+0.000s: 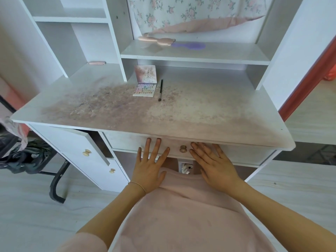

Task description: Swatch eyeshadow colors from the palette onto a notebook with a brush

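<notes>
No readable text anywhere. The open eyeshadow palette with pastel pans [145, 87] shows only colour dots, its pink speckled lid no brand or shade names. The thin black-handled brush [160, 90] carries no legible print. White desk drawer front with round wooden knob [183, 148]: no label, number or sign.

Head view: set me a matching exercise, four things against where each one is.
Things:
1. eyeshadow palette
2. makeup brush
3. purple hairbrush
4. left hand

Places:
A. on the shelf above the desktop
B. open on the desktop, lid up
C. fingers flat on the drawer front, left of the knob
D. lying just right of the palette

Pairs: 1-B, 2-D, 3-A, 4-C
</notes>
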{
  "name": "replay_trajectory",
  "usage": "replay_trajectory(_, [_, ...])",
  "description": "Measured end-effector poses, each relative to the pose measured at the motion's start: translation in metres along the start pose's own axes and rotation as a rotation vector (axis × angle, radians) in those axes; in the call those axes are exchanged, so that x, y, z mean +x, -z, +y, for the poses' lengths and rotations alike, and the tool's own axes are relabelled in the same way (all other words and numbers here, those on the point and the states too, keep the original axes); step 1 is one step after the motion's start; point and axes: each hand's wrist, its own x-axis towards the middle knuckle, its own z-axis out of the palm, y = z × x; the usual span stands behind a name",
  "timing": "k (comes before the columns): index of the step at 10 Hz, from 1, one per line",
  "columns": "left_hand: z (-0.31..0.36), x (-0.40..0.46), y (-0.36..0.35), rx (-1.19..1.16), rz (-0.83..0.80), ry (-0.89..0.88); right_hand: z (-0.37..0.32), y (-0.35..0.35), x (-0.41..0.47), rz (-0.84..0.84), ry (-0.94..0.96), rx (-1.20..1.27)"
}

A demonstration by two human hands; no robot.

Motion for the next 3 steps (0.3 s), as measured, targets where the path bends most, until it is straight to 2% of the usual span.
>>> replay_trajectory(1, [0.007,-0.006,0.023,-0.075,-0.027,0.041,-0.005,0.021,0.000,-0.116,-0.046,0.029])
replay_trajectory(2, [0.014,-0.003,0.052,-0.229,0.047,0.087,-0.014,0.047,0.007,-0.292,-0.086,0.150])
replay_trajectory(3, [0.018,0.014,0.087,-0.338,0.173,0.084,-0.004,0.095,0.020,-0.395,-0.226,0.434])
